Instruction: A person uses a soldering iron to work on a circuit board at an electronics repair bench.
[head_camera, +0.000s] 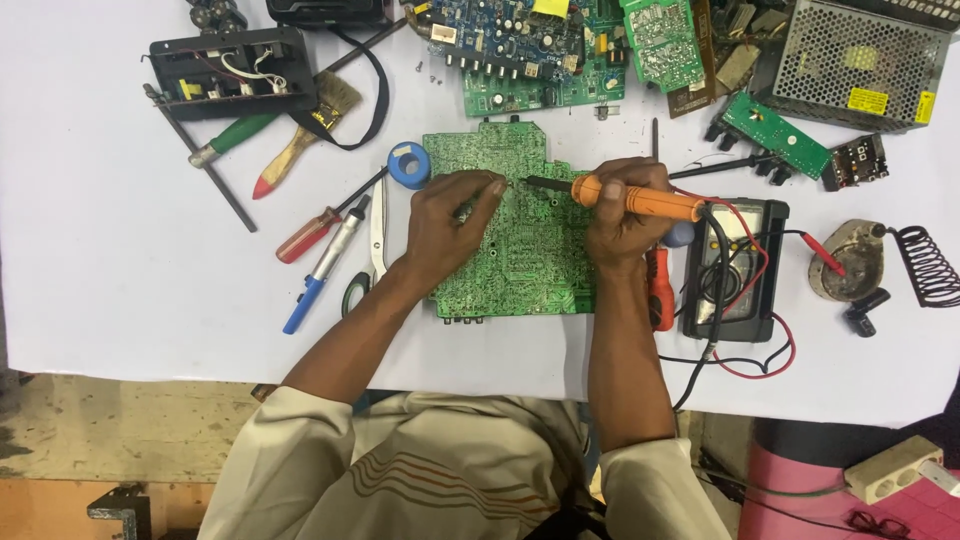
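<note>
The right hand (622, 215) is clenched around the orange handle of a soldering iron (636, 199), its dark tip pointing toward 9 o'clock onto the green circuit board (520, 250). The left hand (447, 225) lies on the board, its fingertips pinched close to the iron's tip, seemingly feeding thin solder wire; the wire itself is too fine to make out, so I cannot tell for certain what this grip holds.

To do this joint well, in my judgement, the tip should rest steadily on the pad, the left palm pressing the board flat to the white desk (120, 290), and the iron's cord should stay loose.

The board lies at the desk's centre. At 10 o'clock from it sits one blue solder spool (408, 165). At 9 o'clock lie one pair of scissors (372, 250), one red-handled screwdriver (312, 234) and one silver-and-blue tool (325, 265). Farther out at 10 o'clock are one brush (305, 135) and one green-handled screwdriver (235, 135). At 3 o'clock stands one multimeter (735, 270), and beyond it one coiled iron stand (925, 265).
</note>
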